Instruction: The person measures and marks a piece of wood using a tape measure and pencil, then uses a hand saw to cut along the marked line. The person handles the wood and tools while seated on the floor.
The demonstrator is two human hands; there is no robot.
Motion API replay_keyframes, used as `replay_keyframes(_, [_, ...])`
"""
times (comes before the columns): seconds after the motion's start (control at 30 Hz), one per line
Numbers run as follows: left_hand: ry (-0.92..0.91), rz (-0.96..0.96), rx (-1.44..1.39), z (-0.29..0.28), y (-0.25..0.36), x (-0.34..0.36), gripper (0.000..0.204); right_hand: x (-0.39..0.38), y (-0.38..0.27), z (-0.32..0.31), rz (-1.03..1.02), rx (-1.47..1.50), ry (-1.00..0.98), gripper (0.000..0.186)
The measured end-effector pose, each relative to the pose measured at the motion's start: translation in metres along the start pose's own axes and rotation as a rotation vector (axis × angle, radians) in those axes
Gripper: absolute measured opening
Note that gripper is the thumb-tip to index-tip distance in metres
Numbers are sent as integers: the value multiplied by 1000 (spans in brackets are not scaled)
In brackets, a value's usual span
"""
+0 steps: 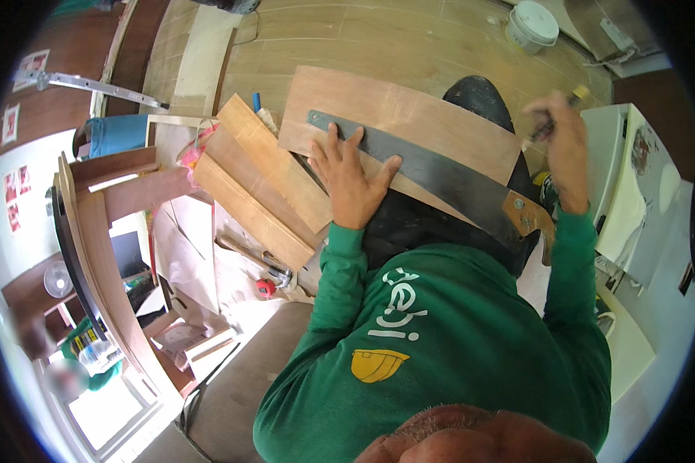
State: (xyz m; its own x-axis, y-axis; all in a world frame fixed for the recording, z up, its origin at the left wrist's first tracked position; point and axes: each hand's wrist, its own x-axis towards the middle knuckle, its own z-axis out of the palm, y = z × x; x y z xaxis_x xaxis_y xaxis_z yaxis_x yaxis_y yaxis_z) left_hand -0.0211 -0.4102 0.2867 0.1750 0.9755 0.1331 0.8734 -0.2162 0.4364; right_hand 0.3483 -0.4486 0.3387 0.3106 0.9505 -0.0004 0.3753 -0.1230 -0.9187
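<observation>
A thin wooden board (394, 100) lies across my lap, with a handsaw (440, 174) flat along it. The saw's wooden handle (527, 214) points to the right, past the board's edge. My left hand (353, 171) rests on the blade with fingers spread, pressing on it rather than gripping it. Off the board's right end, my right hand (561, 127) is raised and closed round a dark-handled tool with a yellow end (578, 94). Motion blurs that hand, so the tool's exact kind does not show.
Wooden planks (266, 208) lean together at my left, beside a hammer (247, 253) and a red tape measure (266, 288). A white lidded bucket (534, 27) stands far right on the floor. White appliance-like panels (629, 177) rise at right. A wooden frame (100, 255) stands left.
</observation>
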Motion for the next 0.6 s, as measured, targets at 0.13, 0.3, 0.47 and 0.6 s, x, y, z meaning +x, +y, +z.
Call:
replay_keyframes(0.13, [7, -44, 3, 6, -1, -4, 94, 49, -37, 110, 103, 152, -439, 40])
replay_keyframes(0.3, [11, -102, -70, 4, -1, -5, 100, 82, -54, 226, -273, 338, -559, 41])
replay_keyframes(0.47, [37, -117, -65, 5, -7, -9, 106, 105, -44, 279, -261, 160, -618, 35])
replay_keyframes(0.6, [34, -122, -65, 4, -6, -9, 105, 103, -42, 293, -263, 210, -646, 34])
